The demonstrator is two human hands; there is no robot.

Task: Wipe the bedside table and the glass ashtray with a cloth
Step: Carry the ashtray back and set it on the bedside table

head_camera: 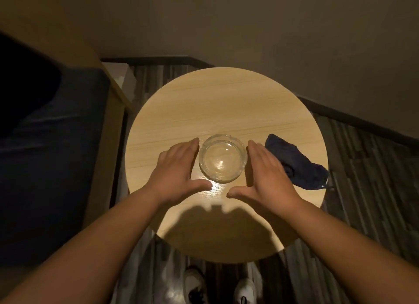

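A round, clear glass ashtray [223, 158] stands near the middle of the round light-wood bedside table [210, 104]. My left hand [179, 170] is flat and open just left of the ashtray, fingers straight, thumb stretched toward the right. My right hand [267, 171] mirrors it on the ashtray's right side, also open. Neither hand grips the glass; whether the fingers touch its rim I cannot tell. A crumpled dark blue cloth [299, 163] lies on the table at the right edge, partly behind my right hand.
A dark blue bed [49, 158] with a wooden frame runs along the left. Walls close the corner behind the table. Striped dark flooring surrounds it, and my white shoes [217, 285] show below the table's near edge.
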